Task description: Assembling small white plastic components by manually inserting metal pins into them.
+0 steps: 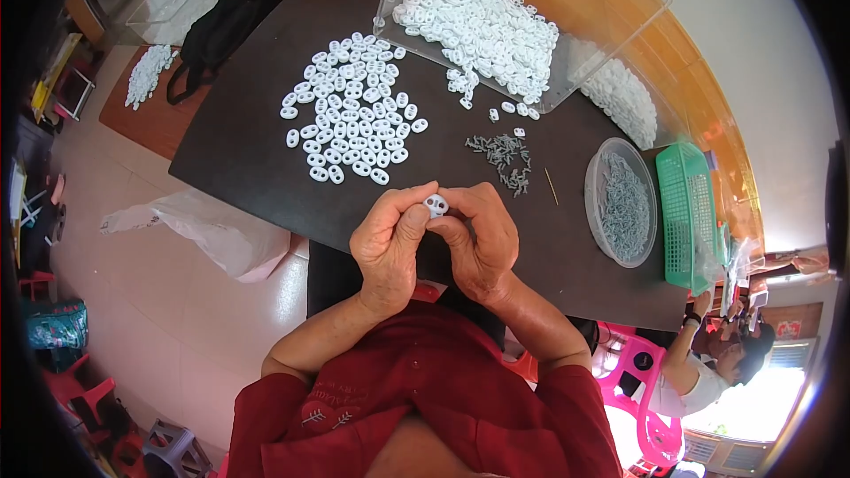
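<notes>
The small white piece (436, 205) is held up over the dark table (248, 142), by the table's near edge. The left hand (390, 243) and the right hand (482, 243) both pinch it — thumbs and fingertips closed on its sides. It seems best to squeeze softly, hold still and leave the dark holes easy to see. The red shirt (425, 389) has print (328, 407) on its chest — faint letters and little leaf shapes.

You have a dark table (239, 115) before you, a pale floor (177, 327) at left, a white wall (770, 80) and bright window (753, 407) at right.
</notes>
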`<state>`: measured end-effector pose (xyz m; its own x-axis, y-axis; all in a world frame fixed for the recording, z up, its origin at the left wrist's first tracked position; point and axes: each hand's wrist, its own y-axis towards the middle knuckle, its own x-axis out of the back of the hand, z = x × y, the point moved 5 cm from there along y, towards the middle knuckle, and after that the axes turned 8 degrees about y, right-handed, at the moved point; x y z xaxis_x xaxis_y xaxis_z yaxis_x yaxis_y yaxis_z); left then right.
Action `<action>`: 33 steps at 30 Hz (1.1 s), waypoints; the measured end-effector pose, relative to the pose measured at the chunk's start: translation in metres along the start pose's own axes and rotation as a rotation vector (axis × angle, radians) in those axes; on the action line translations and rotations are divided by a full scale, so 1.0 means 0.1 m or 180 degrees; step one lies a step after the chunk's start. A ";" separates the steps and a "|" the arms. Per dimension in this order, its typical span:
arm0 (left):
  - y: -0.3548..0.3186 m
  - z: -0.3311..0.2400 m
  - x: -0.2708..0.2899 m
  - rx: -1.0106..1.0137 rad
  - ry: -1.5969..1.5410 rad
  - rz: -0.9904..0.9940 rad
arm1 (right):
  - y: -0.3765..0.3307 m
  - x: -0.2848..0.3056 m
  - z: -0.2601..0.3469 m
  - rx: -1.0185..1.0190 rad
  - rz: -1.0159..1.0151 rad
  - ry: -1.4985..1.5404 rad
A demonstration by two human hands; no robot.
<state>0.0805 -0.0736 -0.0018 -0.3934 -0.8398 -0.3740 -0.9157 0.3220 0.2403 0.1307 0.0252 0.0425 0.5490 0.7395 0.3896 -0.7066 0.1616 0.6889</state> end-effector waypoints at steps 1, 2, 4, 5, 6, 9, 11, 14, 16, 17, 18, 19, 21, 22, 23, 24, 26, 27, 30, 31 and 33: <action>-0.01 -0.03 -0.01 -0.0135 0.0213 0.0008 | -0.01 0.00 0.02 0.0073 -0.0075 -0.0059; -0.02 -0.05 -0.01 -0.0269 0.0426 0.0016 | -0.01 -0.01 0.02 0.0070 -0.0074 -0.0063; -0.03 -0.04 -0.01 -0.0410 0.0518 0.0006 | -0.03 -0.01 0.04 0.0137 -0.0126 -0.0067; -0.04 -0.06 -0.01 -0.0557 0.0608 -0.0001 | -0.03 -0.01 0.04 0.0133 -0.0125 -0.0069; -0.05 -0.05 -0.01 -0.0550 0.0607 0.0002 | -0.04 -0.02 0.06 0.0193 -0.0102 -0.0113; -0.07 -0.07 -0.02 -0.0664 0.0650 -0.0056 | -0.05 -0.03 0.08 0.0327 -0.0116 -0.0161; -0.08 -0.07 -0.03 -0.0732 0.0627 -0.0155 | -0.05 -0.03 0.08 0.0404 -0.0156 -0.0162; -0.09 -0.08 -0.05 -0.0811 0.0706 -0.0263 | -0.07 -0.03 0.08 0.0483 -0.0143 -0.0251; -0.10 -0.07 -0.07 -0.0745 0.0707 -0.0234 | -0.09 -0.02 0.08 0.0616 -0.0177 -0.0274; -0.10 -0.06 -0.07 -0.0680 0.0711 -0.0212 | -0.09 -0.02 0.08 0.0614 -0.0181 -0.0279; -0.09 -0.05 -0.08 -0.0682 0.0713 -0.0210 | -0.09 -0.01 0.08 0.0651 -0.0168 -0.0271; -0.09 -0.07 -0.08 -0.0816 0.0744 -0.0217 | -0.09 0.00 0.09 0.0687 -0.0156 -0.0261; -0.08 -0.08 -0.08 -0.0953 0.0778 -0.0218 | -0.06 -0.01 0.09 0.0621 -0.0192 -0.0203; -0.08 -0.07 -0.07 -0.0897 0.0788 -0.0195 | -0.05 -0.01 0.08 0.0555 -0.0225 -0.0146; -0.08 -0.06 -0.06 -0.0841 0.0799 -0.0171 | -0.05 0.01 0.08 0.0556 -0.0232 -0.0145; -0.08 -0.07 -0.07 -0.0843 0.0804 -0.0169 | -0.06 0.03 0.06 0.0498 -0.0154 -0.0149; -0.06 -0.08 -0.10 -0.0651 0.0843 -0.0056 | -0.05 0.06 0.03 0.0443 -0.0082 -0.0155; -0.06 -0.08 -0.10 -0.0644 0.0838 -0.0038 | -0.05 0.08 0.03 0.0430 -0.0087 -0.0186; -0.04 -0.04 -0.14 -0.0385 0.0761 0.0077 | -0.04 0.15 0.02 0.0398 -0.0090 -0.0333; -0.02 -0.04 -0.16 -0.0271 0.0726 0.0085 | -0.03 0.18 0.01 0.0385 -0.0077 -0.0425; -0.01 -0.03 -0.22 -0.0195 0.0618 0.0159 | -0.04 0.21 -0.02 0.0396 -0.0117 -0.0432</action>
<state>0.0902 -0.0562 0.0087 -0.4096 -0.8939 -0.1820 -0.8865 0.3430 0.3105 0.1439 0.0414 0.0462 0.6346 0.6381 0.4359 -0.6290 0.0987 0.7711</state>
